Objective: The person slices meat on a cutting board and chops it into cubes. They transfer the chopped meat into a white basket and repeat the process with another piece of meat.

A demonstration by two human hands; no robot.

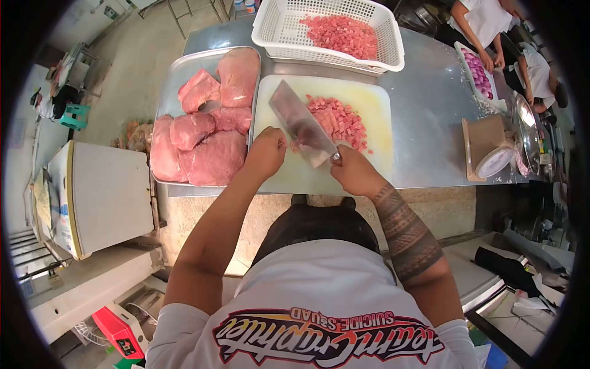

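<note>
My right hand (pixel 356 172) is wrapped round the handle of a broad cleaver (pixel 301 120), whose blade slants up and left over the white cutting board (pixel 276 178). Diced pink meat (pixel 338 120) lies heaped on the board, right of the blade. A small piece of meat (pixel 318 158) shows by the blade's lower edge. My left hand (pixel 268 149) is closed at the board's left edge, left of the blade; what its fingers hold, if anything, is hidden. Beside it, a metal tray (pixel 166 80) bears large raw meat pieces (pixel 212 157).
A white basket (pixel 390 46) of diced meat stands behind the board. On the metal table's right are a scale (pixel 488 150) and a tray of purple onions (pixel 478 74). Two people (pixel 482 27) work at the upper right. A white freezer (pixel 110 197) stands at left.
</note>
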